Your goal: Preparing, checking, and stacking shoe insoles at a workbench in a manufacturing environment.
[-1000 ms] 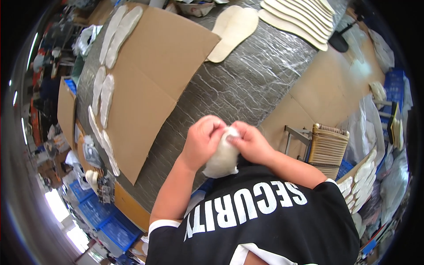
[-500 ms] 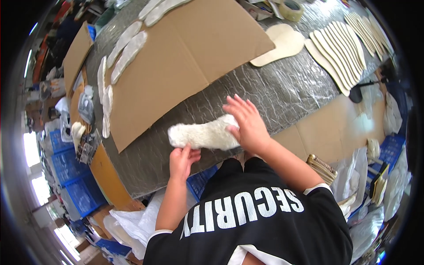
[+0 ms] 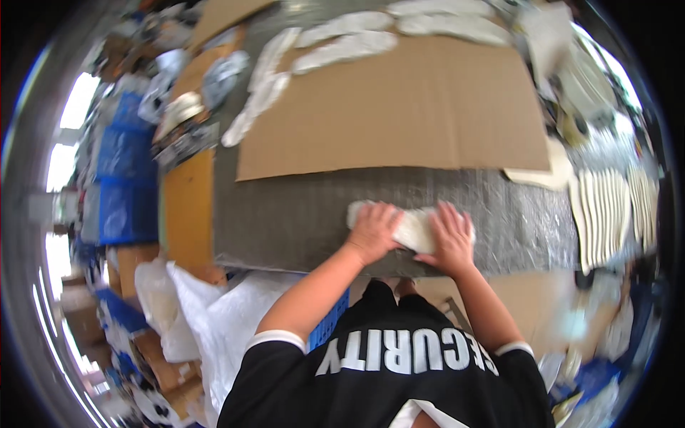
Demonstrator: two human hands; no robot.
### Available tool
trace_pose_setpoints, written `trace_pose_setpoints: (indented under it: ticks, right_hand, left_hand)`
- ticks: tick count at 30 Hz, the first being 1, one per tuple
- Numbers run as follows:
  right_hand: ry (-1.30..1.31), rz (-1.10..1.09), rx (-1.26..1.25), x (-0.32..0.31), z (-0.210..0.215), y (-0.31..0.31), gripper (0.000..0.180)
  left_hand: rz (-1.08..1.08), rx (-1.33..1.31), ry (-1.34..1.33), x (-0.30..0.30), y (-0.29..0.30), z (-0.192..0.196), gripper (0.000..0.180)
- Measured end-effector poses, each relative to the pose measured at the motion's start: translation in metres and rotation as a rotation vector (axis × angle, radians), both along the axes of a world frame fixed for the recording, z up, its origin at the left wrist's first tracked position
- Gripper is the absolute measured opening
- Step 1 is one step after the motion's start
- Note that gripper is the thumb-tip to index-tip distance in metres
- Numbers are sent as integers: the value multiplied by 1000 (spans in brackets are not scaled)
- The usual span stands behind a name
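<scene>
Left hand (image 3: 376, 232) and right hand (image 3: 451, 240) lie spread wide on the fleecy white insole (image 3: 414, 229) (neither gripping it); even palm pressure probably smooths best.

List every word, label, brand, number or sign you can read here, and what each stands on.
Black shirt: one line of bold white capitals across the chest, upside down in this view; wording not copied out.
Cardboard sheet: no print visible.
White insole under both hands: no lettering visible.
Cardboard box at lower left: any marks too small and blurred to read.
</scene>
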State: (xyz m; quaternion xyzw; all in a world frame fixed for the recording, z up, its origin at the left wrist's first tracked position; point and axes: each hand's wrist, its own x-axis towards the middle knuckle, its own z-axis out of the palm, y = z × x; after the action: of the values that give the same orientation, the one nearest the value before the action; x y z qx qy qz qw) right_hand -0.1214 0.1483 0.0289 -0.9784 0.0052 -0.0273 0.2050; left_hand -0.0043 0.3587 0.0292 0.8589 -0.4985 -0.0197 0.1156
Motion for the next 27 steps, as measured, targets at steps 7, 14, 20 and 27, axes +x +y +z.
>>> trace_pose_setpoints:
  ticks: [7, 14, 20, 27]
  right_hand:
    - [-284, -294, 132, -33, -36, -22, 73]
    - [-127, -289, -37, -23, -29, -20, 62]
    - [-84, -323, -79, -18, -22, -14, 53]
    - [-38, -364, -68, -20, -21, -12, 52]
  left_hand:
    - [410, -4, 442, 3, 96, 53, 27]
    - [1063, -459, 761, 48, 301, 109, 35]
    - [1192, -272, 248, 123, 401, 112, 36]
    - [1383, -272, 208, 163, 443, 78, 41]
